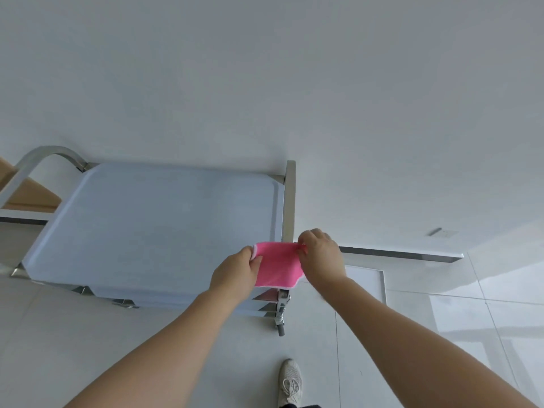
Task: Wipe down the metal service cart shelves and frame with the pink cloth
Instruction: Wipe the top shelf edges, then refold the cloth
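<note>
While both hands stretch the small pink microfibre cloth [278, 267] at centre frame, wiping looks not yet begun.

Left hand [235, 273] pinches the cloth's left edge, right hand [321, 256] its upper right corner, fingers curled, over the near right corner of the pale grey metal service cart's top shelf [153, 225]. Likely step: readying the cloth; next, lay it flat and sweep the shelf, then the steel upright post [289, 201].
</note>
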